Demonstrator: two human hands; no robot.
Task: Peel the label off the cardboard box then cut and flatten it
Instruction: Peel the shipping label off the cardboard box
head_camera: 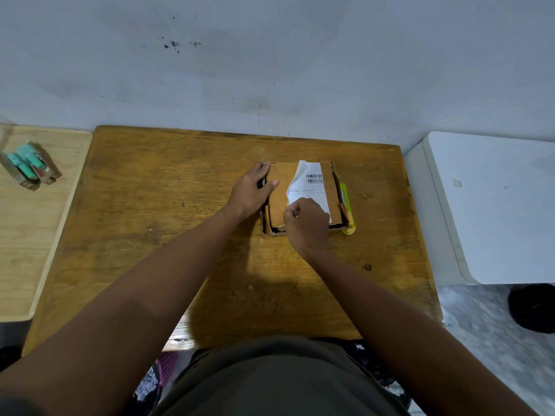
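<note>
A small brown cardboard box (277,190) lies on the wooden table (180,205), right of centre. A white label (312,187) with barcodes covers part of its top; the label's left edge is torn and its far corner curls up. My left hand (250,192) grips the box's left side, thumb lying on the top. My right hand (306,225) is curled at the label's near edge and pinches it. A yellow-green utility knife (347,205) lies along the box's right side, partly hidden by it.
A lighter wooden table (30,235) at the left carries a small carton with teal items (28,165). A white surface (495,205) stands to the right, with a black round object (533,307) on the floor below it. A wall rises right behind the table.
</note>
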